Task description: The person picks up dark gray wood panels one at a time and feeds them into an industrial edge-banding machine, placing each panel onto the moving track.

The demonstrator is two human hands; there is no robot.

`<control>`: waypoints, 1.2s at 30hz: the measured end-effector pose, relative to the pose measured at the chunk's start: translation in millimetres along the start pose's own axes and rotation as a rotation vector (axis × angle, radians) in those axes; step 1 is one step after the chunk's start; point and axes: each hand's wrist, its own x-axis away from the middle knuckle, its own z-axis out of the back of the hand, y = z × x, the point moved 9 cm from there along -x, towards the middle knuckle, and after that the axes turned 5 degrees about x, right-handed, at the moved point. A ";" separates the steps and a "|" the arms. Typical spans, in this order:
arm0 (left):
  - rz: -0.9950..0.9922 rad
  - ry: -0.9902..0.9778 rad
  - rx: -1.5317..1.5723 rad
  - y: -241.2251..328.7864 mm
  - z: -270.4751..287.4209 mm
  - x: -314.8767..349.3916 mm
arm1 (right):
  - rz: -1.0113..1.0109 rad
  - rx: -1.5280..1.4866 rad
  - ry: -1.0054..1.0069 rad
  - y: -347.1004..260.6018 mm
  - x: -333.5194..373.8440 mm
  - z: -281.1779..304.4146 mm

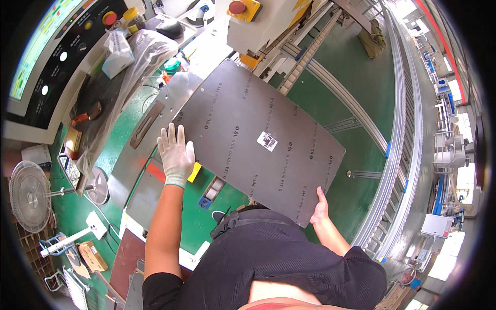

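A large dark grey panel [243, 134] with rows of printed lettering and a small white label [267, 141] lies tilted across the middle, in front of my body. My left hand [175, 155], in a whitish glove, is at the panel's left edge with its fingers stretched out flat; whether it presses on the edge cannot be told. Bare, my right hand [320, 209] grips the panel's near right edge, thumb up along the side and the other fingers hidden beneath. The panel's far end reaches the machine [258, 31].
At the left stands a control console [57, 57] with a screen and buttons, and a pedestal fan [31, 196] below it. A red emergency button [237, 7] sits on the machine. Metal conveyor rails [400, 129] curve along the right over the green floor.
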 end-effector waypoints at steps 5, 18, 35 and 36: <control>-0.012 -0.050 0.025 28.9 -11.3 -52.8 | 0.064 0.031 0.016 -50.3 -30.2 -6.4; 0.104 0.124 0.024 44.6 -14.9 -125.7 | 0.193 0.004 0.154 -176.1 -119.4 12.2; 0.071 0.247 0.023 37.3 -32.2 -122.6 | 0.658 -0.068 0.295 -261.0 -154.0 40.9; 0.100 0.271 0.057 33.1 -36.1 -118.2 | 0.642 -0.056 0.287 -243.4 -147.5 45.2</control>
